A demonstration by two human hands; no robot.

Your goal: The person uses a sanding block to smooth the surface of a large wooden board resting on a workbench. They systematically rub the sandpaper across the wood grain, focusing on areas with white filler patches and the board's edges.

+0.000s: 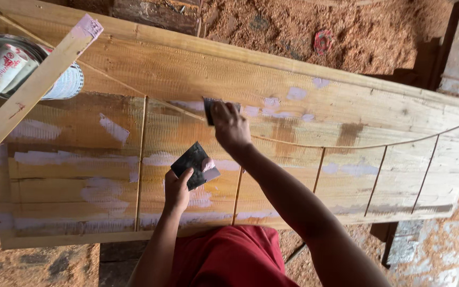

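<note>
A long wooden door panel (pixel 378 111) lies flat before me, with pale filler patches smeared across its boards. My right hand (pixel 229 125) presses a small dark scraper blade (pixel 209 108) against the panel near a curved groove. My left hand (pixel 177 189) holds a dark flat plate (pixel 190 161) carrying a dab of pale filler, raised just above the panel's lower boards.
A tin of filler (pixel 6 66) stands at the panel's left end, with a wooden strip (pixel 33 87) lying slantwise over it. Sawdust covers the ground all around. A small red ring-shaped thing (pixel 323 41) lies in the sawdust beyond the panel. My red garment (pixel 229 258) is at the bottom.
</note>
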